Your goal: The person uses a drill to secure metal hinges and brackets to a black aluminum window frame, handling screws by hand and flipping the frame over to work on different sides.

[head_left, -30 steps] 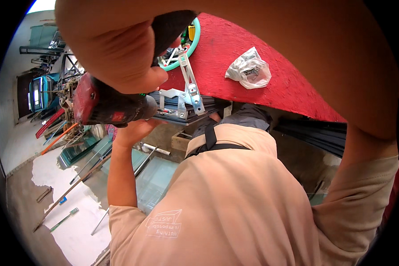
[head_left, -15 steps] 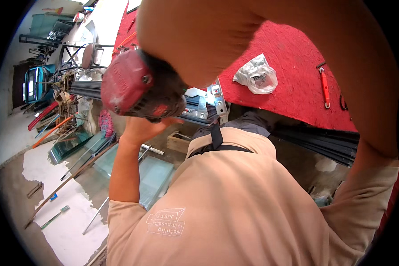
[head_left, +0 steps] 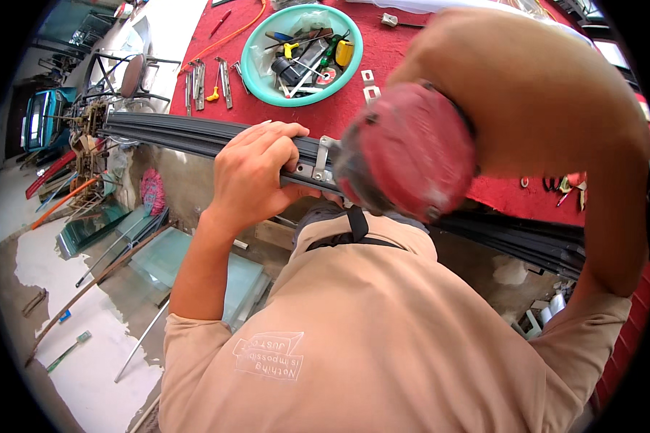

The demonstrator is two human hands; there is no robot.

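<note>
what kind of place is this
Probably a metal or window-frame workshop: a red-covered workbench carries long dark metal profiles and a teal bowl of hand tools; glass panes lie on the floor.

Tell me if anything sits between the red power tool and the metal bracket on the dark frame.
Nothing visible does. The red power tool sits right beside the metal bracket on the dark frame, though its body hides the contact point. The left hand grips the frame just left of the bracket; the right hand is hidden.

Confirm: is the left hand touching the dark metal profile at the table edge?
Touching. The head view shows the left hand with fingers curled over the dark metal profile.
</note>
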